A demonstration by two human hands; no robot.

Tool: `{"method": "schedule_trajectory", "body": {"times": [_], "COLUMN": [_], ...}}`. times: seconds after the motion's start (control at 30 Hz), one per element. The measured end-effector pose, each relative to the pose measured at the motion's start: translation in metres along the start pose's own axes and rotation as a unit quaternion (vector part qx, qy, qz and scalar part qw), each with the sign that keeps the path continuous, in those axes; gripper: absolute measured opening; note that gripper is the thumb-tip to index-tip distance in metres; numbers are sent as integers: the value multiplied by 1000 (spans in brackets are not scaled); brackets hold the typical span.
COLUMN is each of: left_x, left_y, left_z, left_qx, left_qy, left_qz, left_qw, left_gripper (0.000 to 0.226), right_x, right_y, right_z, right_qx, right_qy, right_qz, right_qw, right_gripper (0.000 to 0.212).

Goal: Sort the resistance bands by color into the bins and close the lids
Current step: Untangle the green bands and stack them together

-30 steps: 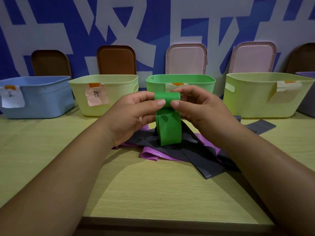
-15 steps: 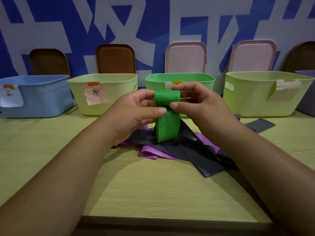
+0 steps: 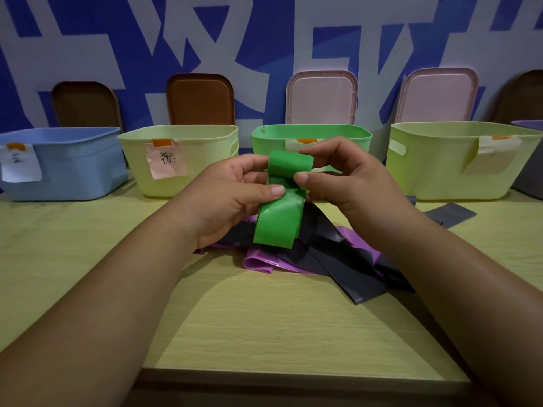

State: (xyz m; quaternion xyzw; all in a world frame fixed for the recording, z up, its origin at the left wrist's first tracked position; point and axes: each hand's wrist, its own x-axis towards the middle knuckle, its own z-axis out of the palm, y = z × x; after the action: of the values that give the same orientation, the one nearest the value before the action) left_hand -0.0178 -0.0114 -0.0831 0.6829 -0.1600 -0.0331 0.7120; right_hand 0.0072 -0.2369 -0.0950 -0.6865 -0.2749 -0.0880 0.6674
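Note:
A green resistance band [image 3: 279,218] is partly rolled at its top, and its loose end hangs down over the pile. My left hand [image 3: 232,198] and my right hand [image 3: 346,183] both pinch the roll, thumbs in front. Under them lie dark grey bands [image 3: 346,265] and purple bands [image 3: 258,264] in a heap on the table. Open bins stand in a row behind: blue [image 3: 61,163], pale yellow [image 3: 179,160], green [image 3: 311,136] right behind my hands, and yellow-green [image 3: 452,163].
Lids lean on the wall behind the bins: two brown [image 3: 199,98], two pink [image 3: 321,98], another brown one [image 3: 523,95] at far right. A purple-grey bin [image 3: 529,160] shows at the right edge. The wooden table's front edge [image 3: 293,374] lies close to me.
The roll at the top of the green band has grown thicker as both hands turned it. The hanging end has become shorter. The pile on the table has not moved.

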Motion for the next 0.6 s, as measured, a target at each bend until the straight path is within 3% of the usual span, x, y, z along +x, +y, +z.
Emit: {"method": "schedule_trajectory", "body": {"times": [0.27, 0.6], "left_x": [0, 0], "left_y": [0, -1], "left_z": [1, 2], "left_qx": [-17, -33], "left_qy": [5, 31], "left_qz": [-13, 17], "left_qw": [1000, 999], "left_gripper": [43, 50], "right_x": [-1, -2], "right_y": [-1, 2], "right_z": [4, 4], "right_qx": [-45, -59], "right_qy": [-4, -49], "right_qz": [-12, 3], "right_qw": [999, 997], "right_gripper": [35, 36]}}
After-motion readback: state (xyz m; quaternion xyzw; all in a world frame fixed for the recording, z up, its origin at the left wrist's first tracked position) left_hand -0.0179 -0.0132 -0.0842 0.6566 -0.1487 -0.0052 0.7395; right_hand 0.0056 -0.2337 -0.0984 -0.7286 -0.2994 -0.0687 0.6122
